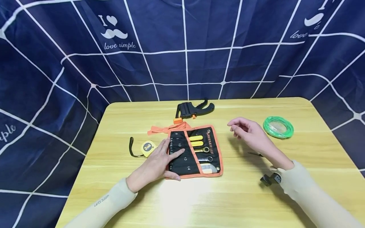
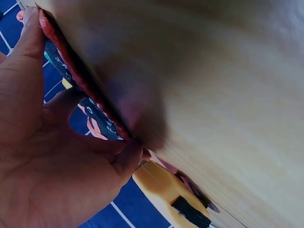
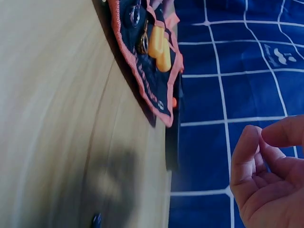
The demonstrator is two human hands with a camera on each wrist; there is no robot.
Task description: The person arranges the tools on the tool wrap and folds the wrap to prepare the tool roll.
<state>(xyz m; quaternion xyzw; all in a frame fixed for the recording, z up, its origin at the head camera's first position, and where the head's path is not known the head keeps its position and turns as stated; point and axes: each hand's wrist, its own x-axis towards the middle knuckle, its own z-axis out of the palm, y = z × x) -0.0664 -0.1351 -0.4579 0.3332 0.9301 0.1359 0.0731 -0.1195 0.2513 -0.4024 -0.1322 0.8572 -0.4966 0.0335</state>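
A black tool pouch (image 1: 177, 166) with orange trim lies unrolled on the table. My left hand (image 1: 155, 163) rests on its left side, fingers spread over the numbered pockets and thumb at the near edge. Yellow handles (image 1: 196, 138), two wrenches (image 1: 209, 159) and a pale grey-and-yellow tool (image 1: 209, 168) stick out of the pockets. My right hand (image 1: 252, 136) hovers right of the pouch with loosely bent fingers and nothing in it; in the right wrist view, thumb and forefinger (image 3: 249, 147) nearly meet. A small dark slender item (image 1: 255, 154) lies on the table beneath the right forearm.
Left of the pouch sits a yellow tape measure (image 1: 148, 148) with a black strap. Behind the pouch lies a black bar clamp (image 1: 194, 109) with orange pads. A green coil (image 1: 278, 127) is at the right. A blue curtain (image 1: 171, 69) hangs behind the wooden table (image 1: 228, 202).
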